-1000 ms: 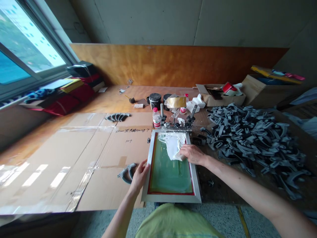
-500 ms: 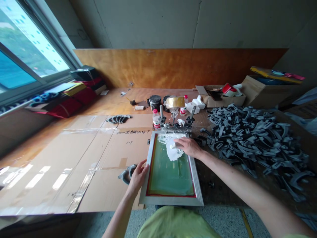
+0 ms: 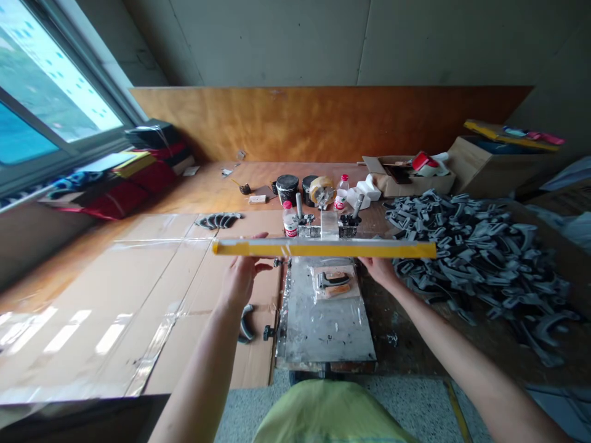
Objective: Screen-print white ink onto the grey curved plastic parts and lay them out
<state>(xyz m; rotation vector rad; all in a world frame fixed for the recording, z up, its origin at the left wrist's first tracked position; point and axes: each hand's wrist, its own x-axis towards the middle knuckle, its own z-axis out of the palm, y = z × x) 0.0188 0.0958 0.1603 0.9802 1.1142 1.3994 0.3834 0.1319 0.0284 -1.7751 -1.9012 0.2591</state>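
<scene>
Yellow-edged screen frame (image 3: pixel 323 248) sits edge-on at frame centre, long axis left-right, above base plate (image 3: pixel 323 332) with grey part (image 3: pixel 331 280). Left hand (image 3: pixel 241 277) clasps it near left end. Right hand (image 3: pixel 381 269) touches underside right of centre, fingers hidden, grip unclear.

Daylight only, coming from the window (image 3: pixel 41 92) upper left; panes blown out to white-blue. Glare streaks on the taped cardboard (image 3: pixel 69 326) at the near-left corner of the worktop (image 3: pixel 207 191). Elsewhere light is even, medium-bright, shadows soft and faint. Far wall (image 3: pixel 323 43) reads dull grey. Heavy wide-angle bend: window frame and wall seams curve near the edges, forearms (image 3: pixel 203 369) stretch at the bottom. Left hand (image 3: pixel 240 280) and the yellow-edged frame (image 3: pixel 323 248) look slightly soft; grey parts pile (image 3: pixel 475 246) smears toward the right edge.
</scene>
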